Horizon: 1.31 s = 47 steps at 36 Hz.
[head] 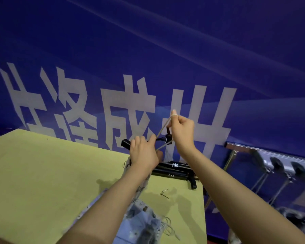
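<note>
Under hanger [125, 143] and strap [164, 127]: stacked hangers [173, 169], denim [141, 215], pins [164, 192].

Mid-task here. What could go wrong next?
1. The strap runs taut from the right hand down to the left hand, which holds the hanger. It may slip from the grip or off the hanger.
2. The hanger stack lies near the table edge, so a forearm could knock it off.
3. The loose pins sit beside the denim. Dragging the denim may sweep them away.
</note>
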Each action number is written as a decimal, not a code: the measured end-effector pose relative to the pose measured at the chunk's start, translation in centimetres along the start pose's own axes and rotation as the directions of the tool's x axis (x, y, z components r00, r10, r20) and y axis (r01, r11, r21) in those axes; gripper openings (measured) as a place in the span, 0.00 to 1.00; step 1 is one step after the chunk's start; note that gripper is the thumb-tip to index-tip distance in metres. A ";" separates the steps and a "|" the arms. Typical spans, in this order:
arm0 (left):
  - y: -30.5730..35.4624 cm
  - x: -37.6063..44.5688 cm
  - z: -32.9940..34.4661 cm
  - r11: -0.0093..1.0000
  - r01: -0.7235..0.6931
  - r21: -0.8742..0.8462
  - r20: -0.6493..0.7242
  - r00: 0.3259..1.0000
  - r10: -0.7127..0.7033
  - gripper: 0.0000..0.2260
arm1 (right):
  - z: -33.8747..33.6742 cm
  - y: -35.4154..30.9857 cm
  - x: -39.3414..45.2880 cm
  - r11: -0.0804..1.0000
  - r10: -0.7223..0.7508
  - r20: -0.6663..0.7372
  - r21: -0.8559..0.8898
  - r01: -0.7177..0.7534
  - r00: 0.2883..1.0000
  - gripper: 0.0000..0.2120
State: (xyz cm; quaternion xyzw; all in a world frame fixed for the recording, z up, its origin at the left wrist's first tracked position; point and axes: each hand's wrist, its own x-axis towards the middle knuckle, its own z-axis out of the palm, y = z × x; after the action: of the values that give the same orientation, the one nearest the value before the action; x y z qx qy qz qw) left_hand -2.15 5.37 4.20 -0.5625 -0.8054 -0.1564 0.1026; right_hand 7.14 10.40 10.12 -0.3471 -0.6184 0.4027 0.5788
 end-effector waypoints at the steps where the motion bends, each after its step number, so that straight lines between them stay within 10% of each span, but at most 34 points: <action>1: 0.6 -0.3 -0.6 1.000 0.006 -0.002 -0.015 1.000 -0.006 0.24 | -0.7 -0.6 -0.1 1.000 -0.003 0.010 0.020 0.002 1.000 0.24; 15: 12.7 -5.7 -5.0 0.997 0.074 0.037 -0.151 0.986 -0.068 0.27 | -14.0 -7.5 -2.2 0.980 -0.119 0.092 0.172 0.102 0.989 0.19; 24: 20.2 -10.0 -5.2 0.937 0.140 -0.321 0.002 0.989 -0.147 0.23 | -21.7 -9.0 -4.0 0.735 -0.447 0.203 -0.471 0.488 0.871 0.25; 37: 26.8 -15.4 -2.2 0.935 0.081 -0.346 0.115 0.992 -0.043 0.17 | -28.5 -7.0 -6.3 0.998 -0.036 -0.084 -0.054 0.031 0.996 0.29; 47: 29.4 -12.7 0.4 0.985 -0.092 -0.147 0.214 0.969 0.123 0.21 | -31.3 -5.8 -6.5 0.950 -0.209 -0.139 -0.264 0.167 0.968 0.29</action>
State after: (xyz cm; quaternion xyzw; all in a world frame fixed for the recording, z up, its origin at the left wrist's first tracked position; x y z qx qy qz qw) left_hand 29.81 3.78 3.55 -0.6250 -0.7675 -0.1414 -0.0182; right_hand 39.04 5.08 12.69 -0.3887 -0.6443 0.2342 0.6155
